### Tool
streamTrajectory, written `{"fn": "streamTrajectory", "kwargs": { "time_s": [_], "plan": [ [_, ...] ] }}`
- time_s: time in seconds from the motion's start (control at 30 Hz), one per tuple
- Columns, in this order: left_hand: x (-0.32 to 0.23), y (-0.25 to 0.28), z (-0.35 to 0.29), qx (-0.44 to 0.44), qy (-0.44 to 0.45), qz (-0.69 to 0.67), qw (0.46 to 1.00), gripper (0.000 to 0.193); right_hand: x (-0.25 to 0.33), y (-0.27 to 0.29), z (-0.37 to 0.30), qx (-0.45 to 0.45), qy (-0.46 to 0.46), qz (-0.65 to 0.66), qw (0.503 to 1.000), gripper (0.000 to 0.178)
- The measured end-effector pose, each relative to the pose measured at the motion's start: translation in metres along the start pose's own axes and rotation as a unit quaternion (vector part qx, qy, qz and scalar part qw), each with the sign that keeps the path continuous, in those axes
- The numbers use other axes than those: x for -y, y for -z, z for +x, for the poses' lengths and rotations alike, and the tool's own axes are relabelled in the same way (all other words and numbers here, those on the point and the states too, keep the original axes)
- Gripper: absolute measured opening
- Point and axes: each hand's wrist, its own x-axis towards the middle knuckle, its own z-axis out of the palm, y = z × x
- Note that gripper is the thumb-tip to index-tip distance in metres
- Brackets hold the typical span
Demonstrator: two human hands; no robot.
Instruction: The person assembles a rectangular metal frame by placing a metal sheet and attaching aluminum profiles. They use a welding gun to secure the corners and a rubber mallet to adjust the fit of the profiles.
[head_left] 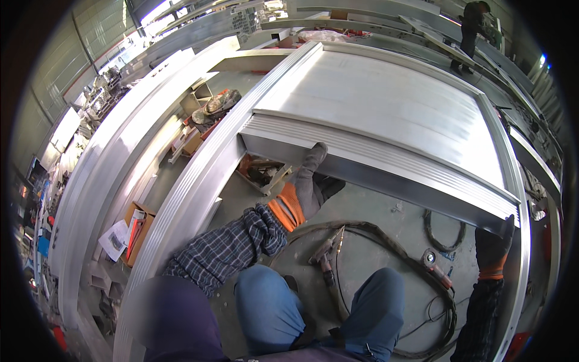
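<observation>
A ribbed aluminium cross plank spans a large metal frame between its left rail and right rail. Left of the plank's middle, my left hand, in a grey glove with an orange cuff, is closed around the near edge, thumb on top and fingers beneath. My right hand, gloved alike, grips the same plank at its right end, beside the right rail; its fingers are partly hidden. Beyond the plank, a broad flat silver panel fills the far part of the frame.
On the floor inside the frame lie a welding torch, a thick dark hose and an angle grinder. A cardboard box with papers stands at left, near long aluminium profiles. A person stands at the far right.
</observation>
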Motion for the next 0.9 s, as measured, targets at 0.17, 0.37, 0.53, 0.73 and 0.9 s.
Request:
{"fn": "streamTrajectory", "kwargs": {
  "time_s": [0.17, 0.37, 0.53, 0.73, 0.9],
  "plan": [
    [-0.016, 0.004, -0.005, -0.008, -0.012, 0.010, 1.000, 0.065, -0.007, -0.003, 0.001, 0.001, 0.036, -0.043, 0.998, 0.051],
    [0.009, 0.004, 0.039, 0.097, 0.025, -0.050, 0.994, 0.065, -0.002, 0.044, 0.012, -0.005, 0.056, -0.149, 0.987, 0.055],
    [-0.004, 0.021, 0.017, 0.076, -0.037, -0.030, 0.996, 0.065, -0.021, -0.031, 0.014, -0.037, -0.031, 0.027, 0.998, 0.057],
    [0.011, -0.027, 0.002, -0.010, -0.046, -0.014, 0.999, 0.069, 0.014, -0.035, -0.010, -0.059, 0.005, -0.008, 0.998, 0.081],
    [0.012, -0.017, 0.007, -0.015, -0.058, 0.012, 0.998, 0.077, 0.011, -0.039, -0.014, -0.084, -0.009, -0.080, 0.993, 0.092]
  ]
}}
